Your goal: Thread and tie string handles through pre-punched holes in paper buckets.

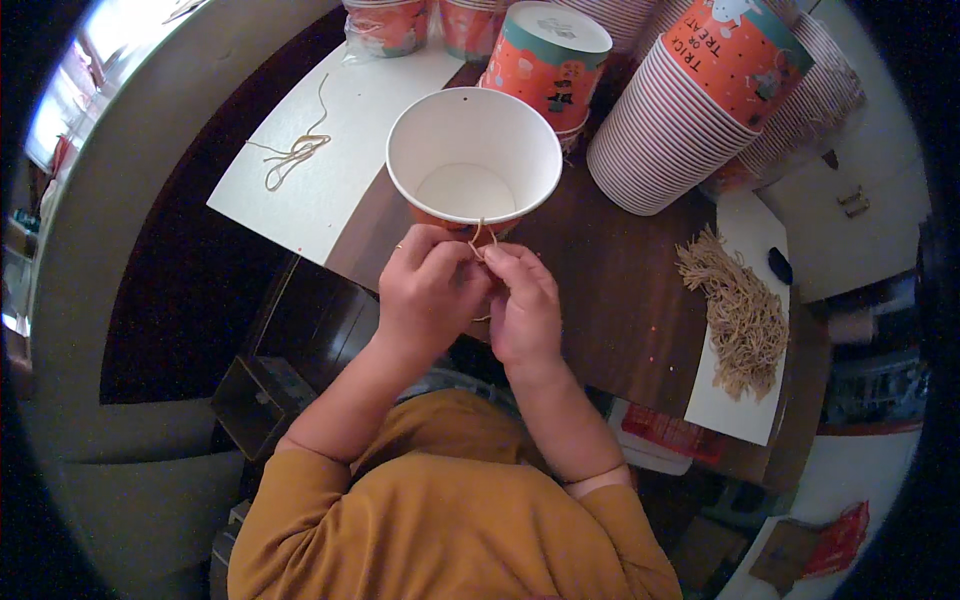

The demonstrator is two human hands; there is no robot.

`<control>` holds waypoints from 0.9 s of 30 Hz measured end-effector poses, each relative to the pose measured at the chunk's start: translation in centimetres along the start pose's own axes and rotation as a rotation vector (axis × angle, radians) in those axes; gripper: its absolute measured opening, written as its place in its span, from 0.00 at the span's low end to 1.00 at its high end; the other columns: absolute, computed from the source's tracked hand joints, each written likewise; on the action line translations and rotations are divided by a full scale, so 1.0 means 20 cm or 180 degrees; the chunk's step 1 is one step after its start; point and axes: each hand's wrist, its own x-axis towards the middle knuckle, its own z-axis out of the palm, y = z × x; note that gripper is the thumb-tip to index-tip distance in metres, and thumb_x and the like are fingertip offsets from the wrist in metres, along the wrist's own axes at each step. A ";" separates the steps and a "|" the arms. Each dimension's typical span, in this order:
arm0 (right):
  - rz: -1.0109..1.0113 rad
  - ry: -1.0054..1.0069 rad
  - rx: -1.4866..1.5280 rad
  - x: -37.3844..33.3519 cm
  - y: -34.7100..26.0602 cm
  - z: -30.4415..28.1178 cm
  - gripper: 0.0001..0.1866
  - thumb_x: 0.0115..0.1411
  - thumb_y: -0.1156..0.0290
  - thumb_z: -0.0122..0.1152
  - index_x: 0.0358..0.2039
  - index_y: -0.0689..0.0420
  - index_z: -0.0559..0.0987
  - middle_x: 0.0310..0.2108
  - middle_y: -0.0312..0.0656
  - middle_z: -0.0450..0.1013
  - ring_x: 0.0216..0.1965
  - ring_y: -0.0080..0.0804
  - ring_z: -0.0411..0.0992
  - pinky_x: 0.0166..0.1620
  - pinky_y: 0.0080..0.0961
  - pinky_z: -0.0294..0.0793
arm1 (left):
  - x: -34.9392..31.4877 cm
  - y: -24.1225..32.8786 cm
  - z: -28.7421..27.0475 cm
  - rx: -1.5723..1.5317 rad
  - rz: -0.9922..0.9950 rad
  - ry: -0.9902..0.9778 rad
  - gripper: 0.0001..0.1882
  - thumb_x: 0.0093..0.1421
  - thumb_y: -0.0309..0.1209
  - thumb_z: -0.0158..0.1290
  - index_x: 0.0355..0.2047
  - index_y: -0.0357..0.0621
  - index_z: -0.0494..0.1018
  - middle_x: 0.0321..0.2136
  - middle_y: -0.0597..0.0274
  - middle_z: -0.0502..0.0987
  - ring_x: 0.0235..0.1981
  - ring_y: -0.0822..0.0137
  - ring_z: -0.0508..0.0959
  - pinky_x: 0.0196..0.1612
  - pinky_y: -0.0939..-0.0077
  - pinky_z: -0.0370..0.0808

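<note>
A large paper bucket (470,185), white inside and orange outside, stands on the brown table before me with its mouth tilted my way. Through its near rim runs a thin tan cord (478,232). My left hand (425,283) pinches the cord just below that rim. Close against it, my right hand (524,296) grips the cord too, with thumb and fingertips together. The fingers partly hide the cord between them. On the bucket's far wall a small dark hole shows.
Loose cords (297,152) lie on the white board (270,205) at left. A bundle of tan cords (745,325) rests at right beside a small black object (780,266). Behind stand an upside-down bucket (550,60) and a tall leaning stack of nested buckets (675,120).
</note>
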 end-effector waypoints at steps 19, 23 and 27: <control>-0.0094 0.0076 -0.0358 0.01 0.01 0.00 0.08 0.57 0.69 0.58 0.33 0.60 0.79 0.30 0.34 0.75 0.31 0.19 0.70 0.37 0.16 0.69 | 0.01 -0.02 0.01 0.0237 0.0494 0.0182 0.09 0.42 0.25 0.61 0.26 0.42 0.75 0.28 0.60 0.74 0.28 0.61 0.75 0.31 0.70 0.72; 0.0003 0.0122 -0.0197 0.02 -0.01 -0.01 0.08 0.56 0.69 0.58 0.33 0.59 0.78 0.31 0.35 0.75 0.32 0.21 0.70 0.38 0.18 0.69 | 0.02 -0.02 0.00 -0.0174 0.0289 -0.0023 0.07 0.44 0.24 0.59 0.25 0.41 0.73 0.27 0.59 0.73 0.24 0.63 0.74 0.26 0.74 0.71; 0.0298 -0.0246 0.0185 0.09 -0.01 -0.06 0.08 0.54 0.68 0.57 0.32 0.58 0.78 0.31 0.35 0.75 0.33 0.24 0.70 0.40 0.20 0.68 | 0.04 -0.05 -0.10 -0.1233 -0.0875 -0.0722 0.05 0.46 0.23 0.56 0.26 0.40 0.73 0.24 0.64 0.72 0.22 0.75 0.71 0.24 0.83 0.67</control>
